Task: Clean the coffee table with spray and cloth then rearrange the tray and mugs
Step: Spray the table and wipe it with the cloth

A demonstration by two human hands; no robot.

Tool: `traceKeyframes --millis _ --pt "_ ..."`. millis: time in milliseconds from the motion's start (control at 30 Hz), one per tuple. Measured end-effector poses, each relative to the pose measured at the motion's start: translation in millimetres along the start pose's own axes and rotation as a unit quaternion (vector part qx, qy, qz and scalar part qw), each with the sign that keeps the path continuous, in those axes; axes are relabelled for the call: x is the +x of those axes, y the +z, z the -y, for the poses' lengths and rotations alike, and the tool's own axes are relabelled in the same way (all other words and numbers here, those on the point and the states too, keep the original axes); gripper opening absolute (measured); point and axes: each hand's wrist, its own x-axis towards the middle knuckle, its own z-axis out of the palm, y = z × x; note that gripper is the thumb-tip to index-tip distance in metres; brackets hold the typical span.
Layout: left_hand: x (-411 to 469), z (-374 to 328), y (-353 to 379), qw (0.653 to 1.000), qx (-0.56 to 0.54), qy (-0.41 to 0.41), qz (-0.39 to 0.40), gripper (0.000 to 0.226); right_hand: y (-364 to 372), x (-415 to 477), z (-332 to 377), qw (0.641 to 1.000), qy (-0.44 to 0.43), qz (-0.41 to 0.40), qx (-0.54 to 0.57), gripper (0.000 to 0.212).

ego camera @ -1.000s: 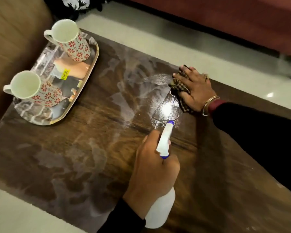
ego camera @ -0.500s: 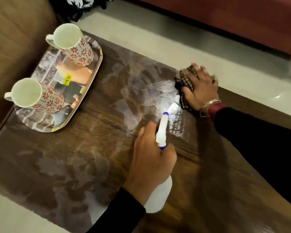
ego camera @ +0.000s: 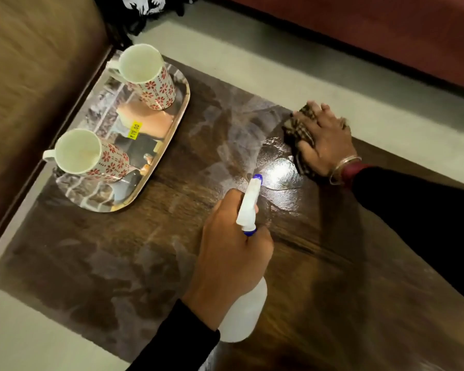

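Note:
My left hand [ego camera: 231, 253] grips a white spray bottle [ego camera: 243, 314] with a blue-tipped nozzle, held over the middle of the dark wooden coffee table [ego camera: 332, 263]. My right hand [ego camera: 324, 140] presses a dark checked cloth [ego camera: 296, 128] flat against the table's far edge, beside a wet shiny patch [ego camera: 279, 172]. A mirrored oval tray [ego camera: 156, 167] sits on the table's left end. Two white mugs with red flowers stand on it, one at the far end [ego camera: 145, 76] and one at the near end [ego camera: 89, 153].
A brown sofa [ego camera: 32, 76] runs along the table's left side, close to the tray. Pale floor [ego camera: 252, 62] lies beyond the far edge, with a reddish sofa [ego camera: 359, 28] behind it. A yellow price sticker [ego camera: 135, 130] is on the tray.
My right hand with the cloth has slid along the far edge, away from the wet patch. The spray bottle stays in my left hand; the view has shifted.

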Motion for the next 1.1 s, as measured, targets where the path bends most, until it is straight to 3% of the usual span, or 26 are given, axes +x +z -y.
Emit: traceKeyframes --millis 133,267,400,467,533,633,700,800,967,1033,1100 --pt "-7.6 17.2 -4.7 0.999 -0.018 -0.039 0.012 0.028 12.9 19.8 61.9 0.999 -0.045 0.013 -0.021 0.081" --pt "-18.0 26.0 -8.4 0.999 -0.016 -0.048 0.005 0.027 52.9 -57.2 117.7 0.979 -0.199 0.040 -0.028 0.082" --pt "-29.2 39.3 -20.3 0.997 -0.013 -0.071 0.008 0.021 63.4 -90.6 109.4 0.944 -0.317 0.072 -0.054 0.085" --pt "-36.1 44.2 -25.8 0.995 -0.030 -0.092 0.011 0.018 53.6 -62.2 98.2 0.964 -0.253 0.056 -0.063 0.086" --pt "-43.7 53.2 -30.1 0.996 -0.023 -0.086 0.007 0.022 40.6 -30.0 97.9 0.993 -0.116 0.022 -0.031 0.083" --pt "-58.3 70.8 -36.3 0.996 -0.012 -0.087 0.003 0.019 39.5 -11.5 111.9 1.000 -0.013 -0.005 -0.009 0.079" --pt "-72.3 81.7 -42.6 0.993 -0.022 -0.115 -0.006 0.019 49.5 -28.6 131.6 0.999 -0.033 -0.002 -0.017 0.079" --pt "-89.6 95.8 -50.4 0.992 -0.020 -0.122 -0.028 0.021 75.1 -92.4 170.1 0.988 -0.151 0.026 -0.029 0.084" --pt "-115.7 112.1 -68.8 0.991 -0.019 -0.129 -0.033 0.029 112.1 -188.2 195.2 0.912 -0.391 0.106 -0.067 0.088" --pt "-126.6 120.4 -75.0 0.989 -0.023 -0.140 -0.040 0.021 106.8 -172.6 184.7 0.916 -0.384 0.093 -0.062 0.087" --pt "-137.2 130.0 -78.7 0.987 -0.022 -0.155 -0.029 0.017 95.0 -139.1 175.7 0.963 -0.261 0.065 -0.024 0.087"
